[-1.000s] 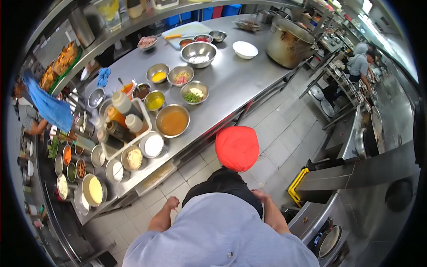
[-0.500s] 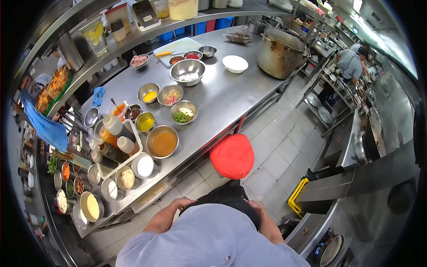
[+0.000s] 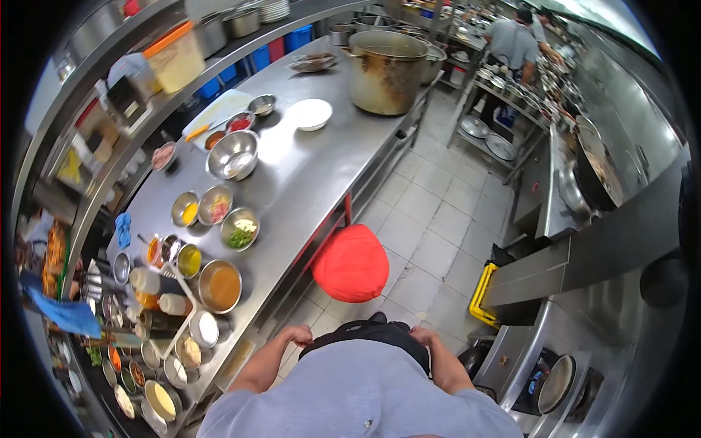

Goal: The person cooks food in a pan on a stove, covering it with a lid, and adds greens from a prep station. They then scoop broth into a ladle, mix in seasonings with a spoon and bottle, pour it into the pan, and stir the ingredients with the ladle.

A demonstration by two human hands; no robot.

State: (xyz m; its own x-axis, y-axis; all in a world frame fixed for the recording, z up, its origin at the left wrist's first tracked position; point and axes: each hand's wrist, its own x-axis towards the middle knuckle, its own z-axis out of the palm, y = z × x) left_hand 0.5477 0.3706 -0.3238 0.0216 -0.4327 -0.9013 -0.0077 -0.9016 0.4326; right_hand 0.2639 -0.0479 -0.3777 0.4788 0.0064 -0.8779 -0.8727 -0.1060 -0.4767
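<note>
My left hand (image 3: 298, 335) is at the left side of my waist, its fingers curled closed, close to the black cloth (image 3: 358, 331) there. On the other side my right hand (image 3: 422, 335) touches the edge of the same cloth with bent fingers. Whatever either hand may hold is hidden. In front of me, beside the steel table (image 3: 307, 171), stands a round object under a red cover (image 3: 352, 264). A bowl of brown liquid (image 3: 220, 285) sits near the table edge on my left, close to a bowl of chopped greens and white pieces (image 3: 240, 228).
A large stained stockpot (image 3: 385, 77) and a white bowl (image 3: 309, 114) stand farther along the table. Squeeze bottles (image 3: 150, 282) crowd the near left. A yellow frame (image 3: 483, 298) and a pan (image 3: 556, 385) are on my right. A co-worker (image 3: 512, 44) stands beyond the tiled aisle (image 3: 420, 219).
The view has turned to the right and shows more of the aisle. My left hand has come slightly away from the black cloth; my right hand stays at my waist.
</note>
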